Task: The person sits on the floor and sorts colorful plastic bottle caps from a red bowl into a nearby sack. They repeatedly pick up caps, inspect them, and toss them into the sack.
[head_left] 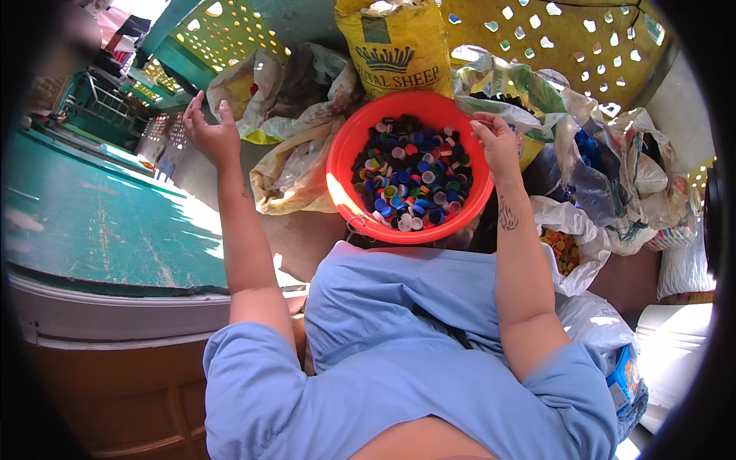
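A red plastic basin [345,132] sits before me at my lap, holding a heap of mixed plastic bottle caps [411,172] in blue, black, white, green, red and other colours. My left hand [213,132] is raised to the left of the basin, its fingers apart and nothing in it. Over the basin's right rim is my right hand [495,144], thumb and fingertips close together. Whether a small cap is between those fingertips cannot be made out. An open sack with dark caps [503,100] lies just beyond that hand.
Behind the basin stands a yellow printed sack [397,57]. Open sacks [299,167] lie to its left. On the right are a bag of blue caps [586,148] and a white bag of yellow and orange caps [562,250]. A green tabletop [115,224] runs along my left.
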Tool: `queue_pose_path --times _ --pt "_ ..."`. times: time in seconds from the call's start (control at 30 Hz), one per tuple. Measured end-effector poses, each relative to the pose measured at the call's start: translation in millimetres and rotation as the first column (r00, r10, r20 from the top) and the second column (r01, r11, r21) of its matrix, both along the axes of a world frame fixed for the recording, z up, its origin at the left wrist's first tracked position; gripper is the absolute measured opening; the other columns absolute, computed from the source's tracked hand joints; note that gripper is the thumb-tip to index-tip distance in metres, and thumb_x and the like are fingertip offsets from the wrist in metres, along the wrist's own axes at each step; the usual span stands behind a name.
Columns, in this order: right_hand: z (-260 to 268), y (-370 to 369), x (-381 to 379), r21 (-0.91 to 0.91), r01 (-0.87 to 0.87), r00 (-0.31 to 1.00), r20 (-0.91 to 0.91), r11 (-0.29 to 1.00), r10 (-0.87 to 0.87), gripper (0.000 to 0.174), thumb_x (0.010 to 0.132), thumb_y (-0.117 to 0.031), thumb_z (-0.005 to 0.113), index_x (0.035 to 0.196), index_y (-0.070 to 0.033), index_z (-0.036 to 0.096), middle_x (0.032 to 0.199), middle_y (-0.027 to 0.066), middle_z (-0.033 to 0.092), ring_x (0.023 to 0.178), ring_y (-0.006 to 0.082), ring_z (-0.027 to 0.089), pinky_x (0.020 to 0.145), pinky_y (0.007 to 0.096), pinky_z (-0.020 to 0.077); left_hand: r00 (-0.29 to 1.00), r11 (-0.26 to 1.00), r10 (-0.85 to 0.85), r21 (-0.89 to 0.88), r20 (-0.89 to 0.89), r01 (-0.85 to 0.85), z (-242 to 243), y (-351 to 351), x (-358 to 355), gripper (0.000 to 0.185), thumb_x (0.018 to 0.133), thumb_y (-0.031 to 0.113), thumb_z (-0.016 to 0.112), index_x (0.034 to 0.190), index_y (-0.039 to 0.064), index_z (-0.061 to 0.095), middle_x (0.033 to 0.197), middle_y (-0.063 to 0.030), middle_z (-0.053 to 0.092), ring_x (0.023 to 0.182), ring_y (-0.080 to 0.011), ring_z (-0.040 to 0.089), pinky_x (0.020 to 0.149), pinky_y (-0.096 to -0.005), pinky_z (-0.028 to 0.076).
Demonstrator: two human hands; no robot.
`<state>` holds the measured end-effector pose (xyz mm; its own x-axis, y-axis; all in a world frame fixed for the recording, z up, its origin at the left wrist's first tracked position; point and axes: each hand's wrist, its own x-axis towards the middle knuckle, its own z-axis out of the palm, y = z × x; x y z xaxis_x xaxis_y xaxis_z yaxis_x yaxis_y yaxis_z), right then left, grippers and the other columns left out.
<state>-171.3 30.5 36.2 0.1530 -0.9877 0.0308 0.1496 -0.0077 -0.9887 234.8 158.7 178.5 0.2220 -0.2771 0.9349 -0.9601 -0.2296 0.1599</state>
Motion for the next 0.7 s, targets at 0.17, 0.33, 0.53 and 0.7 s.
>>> queue_pose_path --times 0.17,0.33,0.53,0.7 --pt "7 1 -5 0.028 -0.011 0.999 0.050 1.000 0.009 0.024 0.083 -0.014 0.062 0.105 -0.005 0.059 0.091 -0.0009 0.061 0.076 0.0055 0.054 0.067 0.0183 0.0385 0.949 0.868 -0.295 0.385 -0.106 0.313 -96 -56 -95 0.032 0.071 0.019 0.070 0.102 0.014 0.064 0.107 -0.0067 0.057 0.100 -0.0274 0.051 0.088 -0.0383 0.041" --pt "19 3 -2 0.035 0.010 0.991 0.132 0.999 -0.015 0.023 0.081 -0.012 0.062 0.101 0.000 0.059 0.085 0.0055 0.061 0.072 0.0101 0.057 0.065 0.0230 0.0474 0.901 0.467 -0.218 0.770 -0.375 0.434 -207 -107 -156 0.027 0.074 0.019 0.064 0.101 0.017 0.066 0.107 -0.0042 0.057 0.103 -0.0283 0.049 0.087 -0.0392 0.042" --pt "15 0 1 0.032 -0.004 0.995 0.096 0.999 0.001 0.025 0.081 -0.015 0.063 0.101 -0.001 0.060 0.084 0.0043 0.061 0.073 0.0094 0.056 0.060 0.0227 0.0472 0.893 0.318 -0.438 0.912 -0.101 0.259 -274 -131 -159 0.029 0.075 0.008 0.055 0.101 0.018 0.065 0.102 -0.0026 0.057 0.099 -0.0255 0.051 0.079 -0.0399 0.043" --pt "10 -5 1 -0.001 -0.030 0.997 0.073 1.000 0.030 0.025 0.081 -0.016 0.063 0.101 -0.002 0.059 0.086 0.0044 0.061 0.073 0.0097 0.056 0.053 0.0231 0.0484 0.907 0.325 -0.415 0.919 -0.076 0.225 -281 -132 -150 0.024 0.074 0.013 0.059 0.098 0.016 0.064 0.100 -0.0026 0.057 0.096 -0.0256 0.052 0.075 -0.0405 0.044"
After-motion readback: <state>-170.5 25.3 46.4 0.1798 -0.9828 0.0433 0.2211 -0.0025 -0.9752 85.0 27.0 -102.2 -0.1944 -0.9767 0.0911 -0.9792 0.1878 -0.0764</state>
